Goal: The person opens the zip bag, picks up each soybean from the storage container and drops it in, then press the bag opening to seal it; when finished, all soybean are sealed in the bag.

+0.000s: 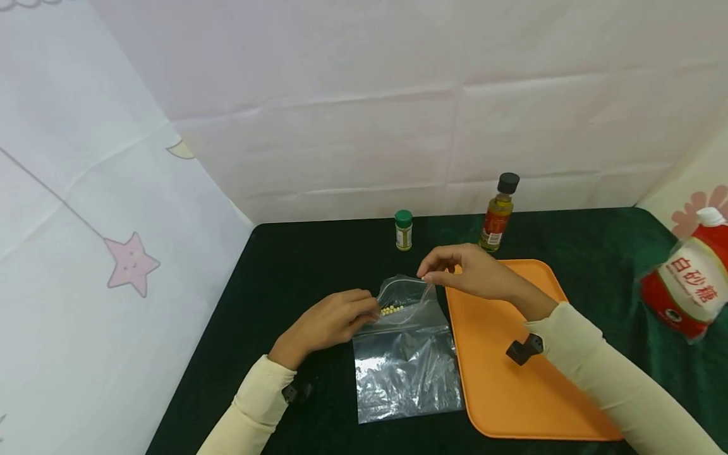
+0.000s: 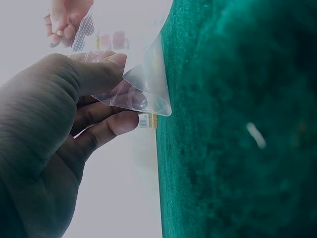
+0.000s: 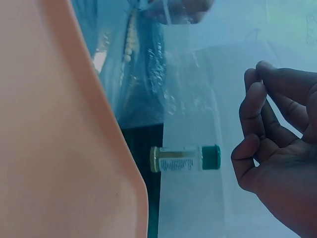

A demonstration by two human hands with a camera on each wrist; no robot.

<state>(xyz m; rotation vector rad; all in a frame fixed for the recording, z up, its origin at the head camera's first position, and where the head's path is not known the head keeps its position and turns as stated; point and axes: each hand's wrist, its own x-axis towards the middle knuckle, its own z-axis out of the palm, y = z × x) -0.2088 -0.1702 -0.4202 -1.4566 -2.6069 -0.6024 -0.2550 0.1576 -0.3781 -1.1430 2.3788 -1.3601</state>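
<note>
My left hand (image 1: pixel 332 319) pinches the edge of a clear zip bag (image 1: pixel 406 379), its thumb on one side and fingers behind the film in the left wrist view. Small pale yellow balls (image 1: pixel 391 310) lie in a row inside the bag near its mouth, at the far end. Just above that mouth, my right hand (image 1: pixel 474 272) pinches a tiny pale ball (image 2: pixel 60 33) between thumb and fingertips. The right wrist view shows these fingertips together, with the ball mostly hidden. The bag's lower part lies flat on the dark green cloth.
An orange tray (image 1: pixel 512 385) lies right of the bag, under my right forearm. Behind stand a small green-capped jar (image 1: pixel 404 232) and a black-capped bottle (image 1: pixel 497 215) of yellow liquid. A red and white sugar pouch (image 1: pixel 691 278) is at the far right.
</note>
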